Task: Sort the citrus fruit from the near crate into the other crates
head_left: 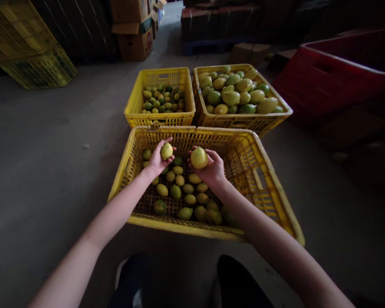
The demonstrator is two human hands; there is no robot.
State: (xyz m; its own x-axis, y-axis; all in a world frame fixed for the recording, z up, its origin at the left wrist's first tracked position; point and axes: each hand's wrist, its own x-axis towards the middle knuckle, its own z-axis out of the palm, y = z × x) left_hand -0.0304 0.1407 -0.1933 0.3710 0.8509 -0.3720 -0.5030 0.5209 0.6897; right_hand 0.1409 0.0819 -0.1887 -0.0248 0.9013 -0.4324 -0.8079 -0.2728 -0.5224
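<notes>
Concrete floor [67, 179], dim storage space. Left hand [156, 163] half-curled under a small yellow-green lemon [166, 151]; right hand [214, 168] cups a bigger, rounder yellow lemon [199, 158]. Both fruits held above the front yellow crate [179, 229]. I'd keep fingers loose, no squeezing; any release low and soft to avoid bruising.

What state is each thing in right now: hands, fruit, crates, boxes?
Left hand: holding the smaller fruit
Right hand: holding the larger fruit
Near yellow crate: partly filled
Far left crate: partly filled
Far right crate: filled to about the brim
Red crate: contents hidden
Cardboard boxes: stacked
Yellow crates at left: stacked
</notes>
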